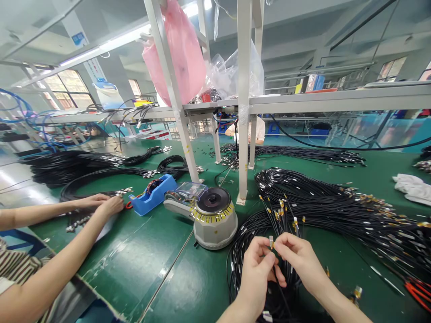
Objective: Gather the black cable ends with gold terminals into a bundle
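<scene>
My left hand (257,269) is closed around a thin black cable, whose small metal connector (271,242) sticks up between my two hands. Thumb and fingertips of my right hand (298,255) pinch at the connector's yellow-taped neck. Beneath both hands lies a coiled bundle of black cables (245,242), with several yellow-taped ends fanned out just beyond my fingers. To the left of the bundle stands a round tape dispenser (215,224) with short yellow tape strips around its rim.
A blue tape holder (151,195) stands beyond the dispenser. At left, a co-worker's hands (109,206) handle other cables. A big cable heap (323,206), tweezers (387,280), orange-handled cutters (417,291) and a white glove (412,188) lie at right. White shelf posts (243,134) rise from the green table.
</scene>
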Motion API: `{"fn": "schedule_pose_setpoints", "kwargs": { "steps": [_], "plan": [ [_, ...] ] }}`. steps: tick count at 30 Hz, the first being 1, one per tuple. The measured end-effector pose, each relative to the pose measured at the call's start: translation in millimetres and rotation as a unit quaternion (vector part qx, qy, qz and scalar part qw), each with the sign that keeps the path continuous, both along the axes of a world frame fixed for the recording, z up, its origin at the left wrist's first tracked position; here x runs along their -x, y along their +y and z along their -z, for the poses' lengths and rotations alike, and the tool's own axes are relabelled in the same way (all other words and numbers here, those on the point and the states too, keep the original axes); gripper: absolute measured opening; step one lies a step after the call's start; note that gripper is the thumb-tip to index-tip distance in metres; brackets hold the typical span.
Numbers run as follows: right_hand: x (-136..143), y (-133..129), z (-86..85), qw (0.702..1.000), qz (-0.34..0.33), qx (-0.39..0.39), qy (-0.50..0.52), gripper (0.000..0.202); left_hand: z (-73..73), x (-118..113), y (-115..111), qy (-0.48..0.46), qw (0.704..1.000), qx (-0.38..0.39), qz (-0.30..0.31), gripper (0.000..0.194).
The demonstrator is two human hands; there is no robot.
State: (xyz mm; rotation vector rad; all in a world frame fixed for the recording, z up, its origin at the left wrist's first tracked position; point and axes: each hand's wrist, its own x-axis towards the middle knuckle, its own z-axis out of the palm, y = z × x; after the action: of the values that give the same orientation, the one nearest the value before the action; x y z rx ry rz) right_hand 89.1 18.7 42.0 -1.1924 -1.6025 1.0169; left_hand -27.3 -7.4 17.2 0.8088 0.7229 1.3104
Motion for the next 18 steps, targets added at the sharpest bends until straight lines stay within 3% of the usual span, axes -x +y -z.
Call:
{"fn": "schedule_pose_setpoints", "kwargs": {
  "steps": [18],
  "plan": [
    [-2.7, 3.7, 2.8, 0.999, -0.014, -0.012, -0.035, 0.028, -5.0, 1.2, -0.2, 0.041, 0.999, -0.028, -0.011, 0.015]
  ]
}}
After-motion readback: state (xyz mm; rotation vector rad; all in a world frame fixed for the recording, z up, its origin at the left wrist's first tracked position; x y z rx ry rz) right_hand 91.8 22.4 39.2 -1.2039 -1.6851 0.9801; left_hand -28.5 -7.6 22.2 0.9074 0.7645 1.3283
